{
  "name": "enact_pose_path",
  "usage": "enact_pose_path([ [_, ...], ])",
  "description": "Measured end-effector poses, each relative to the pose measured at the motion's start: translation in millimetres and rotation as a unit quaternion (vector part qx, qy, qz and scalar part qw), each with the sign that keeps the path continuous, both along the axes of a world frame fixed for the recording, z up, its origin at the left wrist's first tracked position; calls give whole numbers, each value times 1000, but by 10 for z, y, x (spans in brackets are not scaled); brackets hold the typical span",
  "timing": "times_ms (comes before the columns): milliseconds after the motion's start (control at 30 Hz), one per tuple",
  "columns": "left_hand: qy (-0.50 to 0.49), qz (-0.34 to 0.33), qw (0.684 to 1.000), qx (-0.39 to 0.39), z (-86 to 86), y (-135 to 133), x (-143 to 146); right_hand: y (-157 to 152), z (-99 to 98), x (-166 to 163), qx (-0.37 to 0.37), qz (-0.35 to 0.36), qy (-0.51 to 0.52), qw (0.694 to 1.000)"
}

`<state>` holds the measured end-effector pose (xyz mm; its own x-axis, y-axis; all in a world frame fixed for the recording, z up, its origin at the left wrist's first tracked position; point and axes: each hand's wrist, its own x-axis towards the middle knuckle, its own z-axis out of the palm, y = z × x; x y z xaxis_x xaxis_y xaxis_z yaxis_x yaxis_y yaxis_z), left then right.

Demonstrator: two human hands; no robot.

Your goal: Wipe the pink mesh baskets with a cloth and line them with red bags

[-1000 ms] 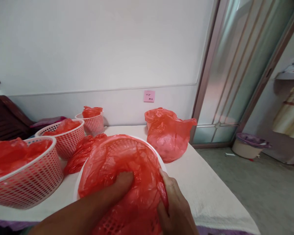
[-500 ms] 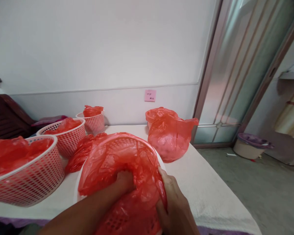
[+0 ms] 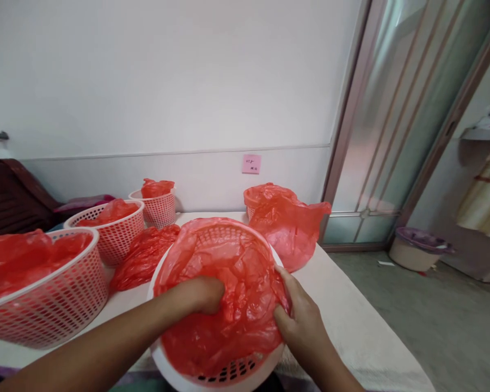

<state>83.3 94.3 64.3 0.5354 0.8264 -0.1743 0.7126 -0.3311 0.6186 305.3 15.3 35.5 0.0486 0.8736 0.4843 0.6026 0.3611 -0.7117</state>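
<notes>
A white perforated plastic basket point(image 3: 160, 356) stands tilted toward me at the table's front edge. A thin red plastic bag point(image 3: 245, 256) lines it and folds over its far rim; part of the near inner wall shows bare. My left hand point(image 3: 209, 294) reaches down inside the basket, its fingers hidden in the bag's folds, so their state does not show. On the right side, my right hand point(image 3: 300, 310) grips the rim together with the bag's edge, thumb inside and fingers outside. A crumpled red bag point(image 3: 147, 256) lies just left of the basket.
Bag-holding baskets stand left: a large one point(image 3: 61, 294), a medium one point(image 3: 120, 231) and a small one point(image 3: 161, 209). A puffed red bag point(image 3: 288, 231) sits at back right beside another basket. The white-covered table point(image 3: 351, 326) ends at right; a bin point(image 3: 414, 253) stands on the floor.
The basket has tipped toward me and shifted slightly right, baring its near inner wall. My left hand has come up a little within the bag; my right hand keeps its grip on the rim.
</notes>
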Motion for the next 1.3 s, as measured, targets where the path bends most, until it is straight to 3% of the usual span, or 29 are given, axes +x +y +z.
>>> enact_pose_path([
  [100, 63, -34, 996, 56, 240, -159, -104, 63, 91, 99, -37, -9, 52, 998],
  [200, 62, -48, 991, 105, 374, -461, -248, 153, 138, 203, -65, -14, 108, 992],
  [367, 48, -60, 955, 286, 268, -811, -539, 393, 49, 366, -88, 15, 209, 974],
  [467, -36, 0, 937, 348, 148, -822, -763, 477, 26, 392, -101, 18, 237, 966],
  [600, -236, 259, 912, 212, 84, -682, -981, 466, 53, 320, -149, -4, 285, 947],
  [667, -283, 326, 890, 145, 99, -569, -1033, 440, 58, 276, -162, -5, 306, 938],
  [867, -280, 344, 889, 112, 167, -67, -975, 366, 48, 226, -167, 0, 337, 927],
  [1033, -278, 344, 892, 96, 124, 290, -822, 299, 15, 275, -180, 8, 358, 916],
  [1200, -338, 332, 881, 21, 34, 224, -894, 227, -94, 361, -202, 58, 412, 887],
  [1300, -344, 338, 875, 32, 11, 105, -987, 212, -138, 367, -206, 67, 421, 881],
])
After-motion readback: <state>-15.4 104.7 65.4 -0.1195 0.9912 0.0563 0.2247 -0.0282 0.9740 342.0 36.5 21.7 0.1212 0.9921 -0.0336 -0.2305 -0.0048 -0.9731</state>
